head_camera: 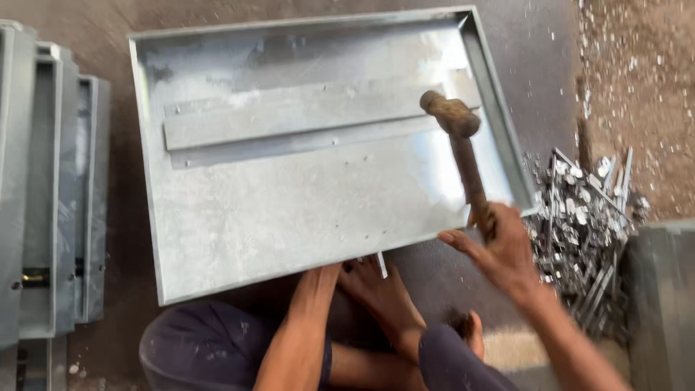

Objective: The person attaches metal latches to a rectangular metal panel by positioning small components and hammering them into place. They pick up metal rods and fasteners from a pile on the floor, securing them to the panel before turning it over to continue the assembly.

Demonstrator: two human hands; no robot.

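Note:
A large shallow galvanised sheet-metal tray (289,210) lies tilted in front of me, its raised rim on the far and right sides. A flat metal strip (289,116) runs across its upper half. My right hand (499,246) grips the wooden handle of a rusty hammer (463,145), whose head hangs just above the strip's right end. My left forearm (304,326) reaches under the tray's near edge, and the hand itself is hidden beneath the sheet. My bare foot (384,297) rests by that near edge, next to a small metal piece (381,264).
Several similar grey metal trays (51,195) stand stacked on edge at the left. A pile of small shiny metal parts (586,217) lies on the ground at the right, beside a grey metal box (662,304). The ground is dirt strewn with metal chips.

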